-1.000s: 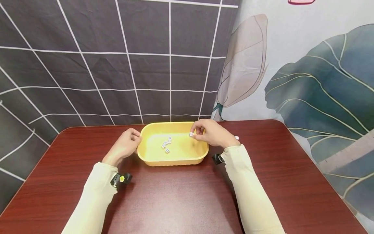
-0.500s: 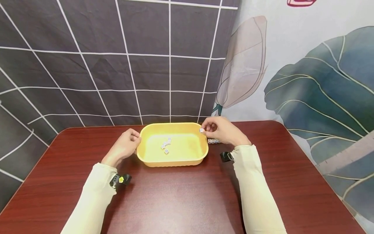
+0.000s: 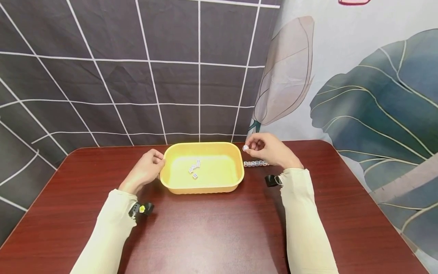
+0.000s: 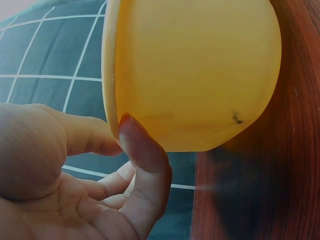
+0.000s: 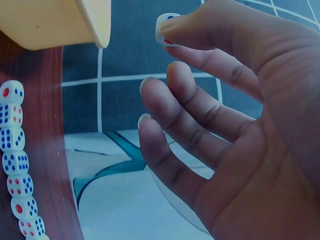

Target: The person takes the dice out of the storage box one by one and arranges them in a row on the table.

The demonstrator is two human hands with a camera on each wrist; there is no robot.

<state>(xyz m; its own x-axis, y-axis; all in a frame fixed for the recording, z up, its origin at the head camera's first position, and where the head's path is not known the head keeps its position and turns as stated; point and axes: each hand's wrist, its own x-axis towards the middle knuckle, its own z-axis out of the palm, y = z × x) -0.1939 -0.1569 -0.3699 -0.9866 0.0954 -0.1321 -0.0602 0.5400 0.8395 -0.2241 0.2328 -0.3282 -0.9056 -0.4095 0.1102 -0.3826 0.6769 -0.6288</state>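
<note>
A yellow plastic tray stands near the back edge of the table, with several white dice lying left of its middle. My left hand pinches the tray's left rim; in the left wrist view thumb and index finger meet at the rim. Just past the tray's right end, my right hand holds one die between thumb and index finger, raised above the table. Its other fingers are loosely bent. Below that hand a row of dice with red and blue dots lies on the table.
The dark red wooden table runs up to a grey cloth with white grid lines behind it. A leaf-patterned curtain hangs at the right. The dice row starts close beside the tray's right end.
My right hand has moved right with its die, from over the inside of the tray to beyond its right end, uncovering the dice row. The left hand stays on the rim.
</note>
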